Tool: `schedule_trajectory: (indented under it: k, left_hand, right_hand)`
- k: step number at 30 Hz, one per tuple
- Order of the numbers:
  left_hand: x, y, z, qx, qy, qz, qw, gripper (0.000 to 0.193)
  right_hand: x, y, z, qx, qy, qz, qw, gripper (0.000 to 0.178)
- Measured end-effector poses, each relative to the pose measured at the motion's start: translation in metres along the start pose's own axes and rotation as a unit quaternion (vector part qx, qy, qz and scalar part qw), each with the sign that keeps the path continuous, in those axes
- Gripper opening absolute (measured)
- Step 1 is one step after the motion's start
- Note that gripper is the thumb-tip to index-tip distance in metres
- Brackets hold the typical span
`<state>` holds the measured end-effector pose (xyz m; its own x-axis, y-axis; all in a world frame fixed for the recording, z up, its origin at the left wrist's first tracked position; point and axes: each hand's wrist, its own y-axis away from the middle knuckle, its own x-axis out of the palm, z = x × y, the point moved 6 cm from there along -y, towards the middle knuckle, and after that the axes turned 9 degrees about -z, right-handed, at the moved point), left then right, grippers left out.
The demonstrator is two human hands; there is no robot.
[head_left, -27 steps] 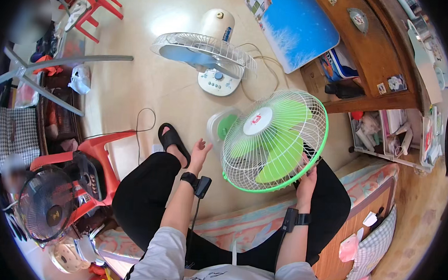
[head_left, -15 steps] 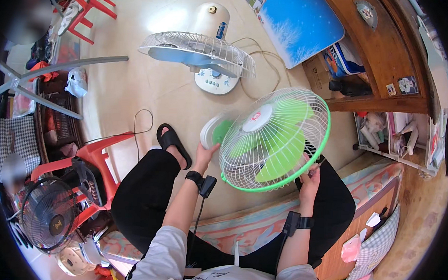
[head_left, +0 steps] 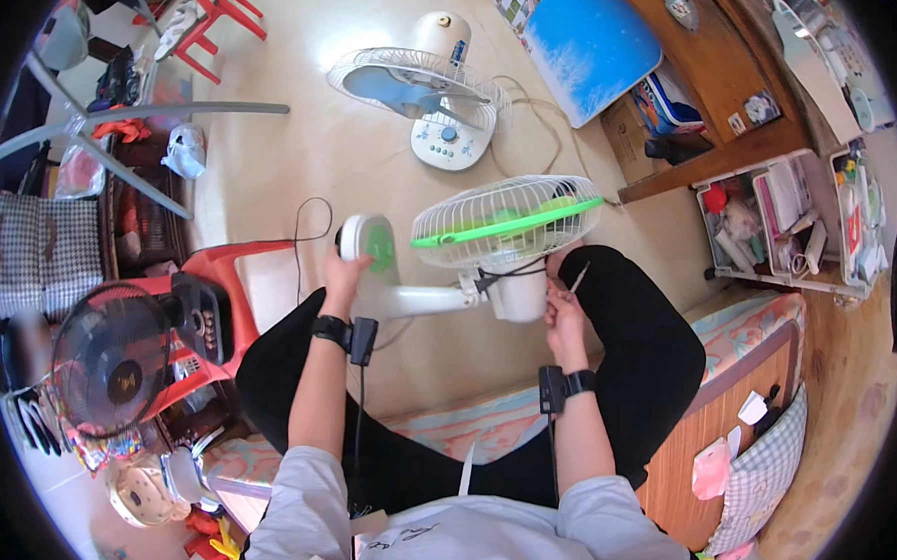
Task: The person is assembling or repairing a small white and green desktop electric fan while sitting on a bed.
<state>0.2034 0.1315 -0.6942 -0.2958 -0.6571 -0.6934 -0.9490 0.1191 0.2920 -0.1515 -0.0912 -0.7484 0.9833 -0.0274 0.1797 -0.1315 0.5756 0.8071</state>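
A green-and-white fan (head_left: pixel 506 227) lies tipped over between my legs, its wire cage facing away and the white motor housing (head_left: pixel 518 295) toward me. My left hand (head_left: pixel 342 277) is closed on the rim of its round base (head_left: pixel 375 247), which stands on edge at the left end of the white stem (head_left: pixel 433 299). Beside the housing, my right hand (head_left: pixel 567 320) pinches a slim pointed tool (head_left: pixel 581 277), its kind too small to make out. A dark cord (head_left: pixel 514 274) wraps around the neck under the cage.
A second white fan with blue blades (head_left: pixel 407 83) lies ahead on the floor. At left, a black fan (head_left: pixel 115 361) stands near a red chair (head_left: pixel 230 290). A wooden cabinet (head_left: pixel 745 143) and a wire rack (head_left: pixel 769 279) are on the right.
The fan has been turned so its cage front faces away and its motor housing shows. My left hand moved left with the base; my right hand moved left too.
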Motion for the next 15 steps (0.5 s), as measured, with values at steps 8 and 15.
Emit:
schedule_trajectory:
  k: [8,15]
  left_hand:
    - [-0.136,0.106,-0.140,0.231,-0.154,-0.180,0.944,0.037]
    - [-0.181,0.161,-0.192,0.305,-0.205,-0.225,0.902,0.039]
  right_hand:
    - [0.016,0.036,-0.132,0.255,-0.185,0.122,0.941,0.006]
    - [0.016,0.063,-0.166,0.388,-0.220,0.096,0.890,0.006]
